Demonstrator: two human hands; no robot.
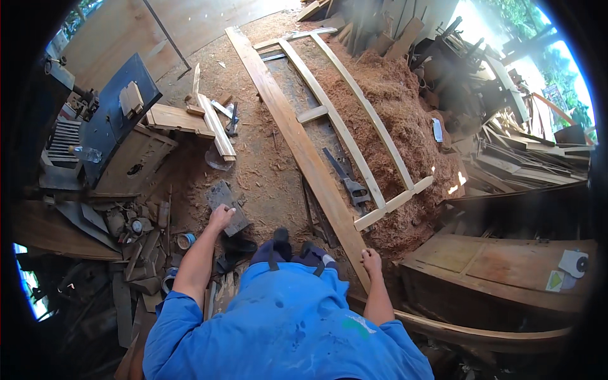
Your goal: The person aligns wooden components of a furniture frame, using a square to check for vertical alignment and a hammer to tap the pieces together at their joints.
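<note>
My left hand (221, 217) is closed in front of a grey, dusty rectangular block (221, 195). Whether the fingers grip its edge or something small is hidden. Close to the right edge of a long wooden plank (293, 135), my right hand (372, 260) is curled, and what it holds, if anything, cannot be made out. The plank runs from the far middle toward my right side. Beside it lies a light wooden frame (328, 111) with long rails and short cross pieces. A handsaw (356, 189) rests between the plank and the frame's nearer rail.
Wood shavings (396, 95) are heaped under and beyond the frame. At left stand a dark-topped machine (130, 88) and wood pieces (212, 123), with a dark tool (233, 120) nearby. A wooden cabinet panel (494, 266) is at right. Scrap wood (525, 161) piles up behind it.
</note>
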